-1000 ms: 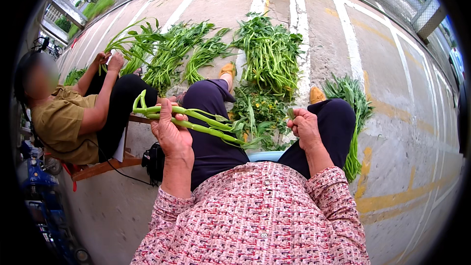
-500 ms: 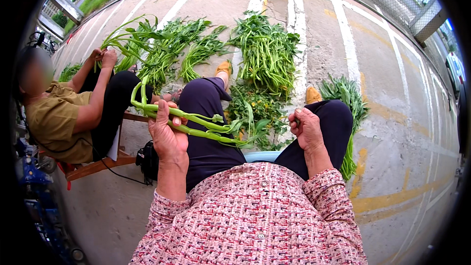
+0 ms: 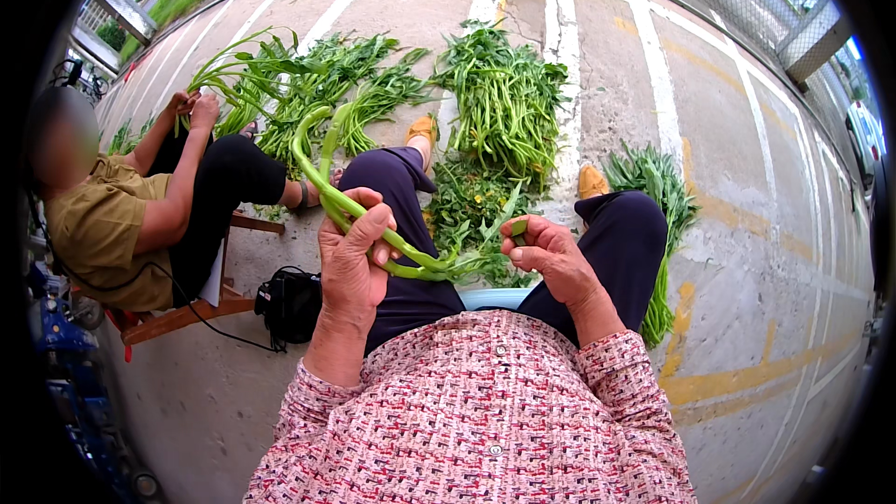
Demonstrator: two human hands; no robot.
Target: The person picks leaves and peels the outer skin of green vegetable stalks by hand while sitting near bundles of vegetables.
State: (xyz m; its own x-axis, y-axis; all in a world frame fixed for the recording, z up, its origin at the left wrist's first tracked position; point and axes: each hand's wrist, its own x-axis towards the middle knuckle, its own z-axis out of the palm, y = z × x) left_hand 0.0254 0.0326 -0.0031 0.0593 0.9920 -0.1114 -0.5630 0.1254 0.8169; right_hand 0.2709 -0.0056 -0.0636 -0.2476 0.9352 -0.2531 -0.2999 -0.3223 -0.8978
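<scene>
My left hand (image 3: 353, 266) is closed around long, pale green water spinach stems (image 3: 308, 157). Their thick ends bend upward beyond my fingers, and their leafy tips reach toward my right hand. Close beside those tips, my right hand (image 3: 558, 263) pinches a small dark green piece (image 3: 519, 231) between thumb and fingers; whether it is a bit of leaf I cannot tell. Between my feet lies a heap of loose leaves (image 3: 481, 196). Beyond it a large pile of water spinach (image 3: 504, 98) rests on the pavement.
More greens (image 3: 341, 79) lie ahead on the left, and another bunch (image 3: 653, 215) is beside my right leg. At the left, a seated person (image 3: 112, 215) holds long stems in both hands. A black bag (image 3: 287, 303) stands near that person's wooden stool (image 3: 191, 317).
My left hand has moved right and tilted the stems more upright. My right hand has come left toward the leafy tips, and the dark green piece now shows in its fingers.
</scene>
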